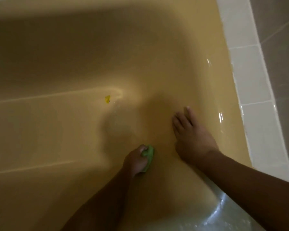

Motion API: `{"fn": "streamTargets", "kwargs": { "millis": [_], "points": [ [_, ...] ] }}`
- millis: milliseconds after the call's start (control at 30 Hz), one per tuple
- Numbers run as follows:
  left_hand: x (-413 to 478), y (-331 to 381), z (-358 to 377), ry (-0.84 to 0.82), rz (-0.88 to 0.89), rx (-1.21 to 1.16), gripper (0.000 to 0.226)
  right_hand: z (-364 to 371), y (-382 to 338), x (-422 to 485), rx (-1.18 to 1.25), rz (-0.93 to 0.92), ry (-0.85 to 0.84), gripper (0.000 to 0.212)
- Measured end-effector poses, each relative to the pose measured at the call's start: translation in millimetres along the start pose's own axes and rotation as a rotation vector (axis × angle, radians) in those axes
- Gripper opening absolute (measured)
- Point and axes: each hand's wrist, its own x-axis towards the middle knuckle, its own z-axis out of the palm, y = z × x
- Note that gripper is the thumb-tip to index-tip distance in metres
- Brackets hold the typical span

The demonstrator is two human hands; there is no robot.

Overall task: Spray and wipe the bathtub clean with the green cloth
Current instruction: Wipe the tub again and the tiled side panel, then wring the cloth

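Note:
I look down into a yellow-beige bathtub (pixel 57 127). My left hand (pixel 137 161) grips a bunched green cloth (pixel 149 155) low on the tub's inner wall, near the bottom. My right hand (pixel 190 137) lies flat with straight fingers pressed on the tub's sloping wall, just to the right of the cloth. No spray bottle is in view.
A small yellow speck (pixel 107 99) sits on the tub floor to the upper left of my hands. The tub's glossy rim (pixel 223 97) runs down the right side, with a white tiled border (pixel 250 90) and grey floor tiles (pixel 284 64) beyond it.

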Motion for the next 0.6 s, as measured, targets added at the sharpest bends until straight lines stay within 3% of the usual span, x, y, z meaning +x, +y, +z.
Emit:
{"fn": "streamTargets", "kwargs": {
  "millis": [100, 367, 467, 600],
  "points": [
    [-26.6, 31.0, 2.9, 0.002, 0.019, -0.084, 0.041, -6.4, 10.9, -29.7, 0.1, 0.024, 0.055, 0.072],
    [-64.4, 139.8, 2.0, 0.278, 0.112, -0.579, 0.044, 10.7, 32.0, -74.9, 0.455, 0.114, 0.363, 0.07],
    [-76.0, 160.0, -0.3, 0.315, 0.225, -0.591, 0.046, 20.0, 34.8, -83.4, 0.58, 0.129, 0.423, 0.066],
    [-114.7, 137.7, 16.5, 0.229, 0.401, -0.573, 0.043, 23.5, 29.7, -92.7, 0.745, 0.146, 0.477, 0.062]
  ]
}}
